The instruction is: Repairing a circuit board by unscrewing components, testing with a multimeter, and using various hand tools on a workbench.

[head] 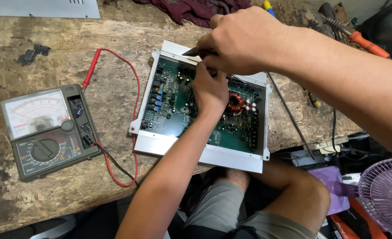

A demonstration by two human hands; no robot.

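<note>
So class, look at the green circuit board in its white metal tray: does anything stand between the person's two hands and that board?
Nothing visible does. The left hand rests directly on the green circuit board, and the right hand holds a dark pointed tool over its far edge.

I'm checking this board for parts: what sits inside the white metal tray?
The white tray holds a green circuit board with a copper coil. The left hand and right hand cover its middle and top.

Worn wooden workbench [94, 35], surface scratched, stained and chipped along the near edge. Dark red cloth [191, 11] bunched at the far edge; grey metal panel [41, 8] at far left. Small purple fan [385, 194] stands low right. Lighting even, shadows soft.
</note>
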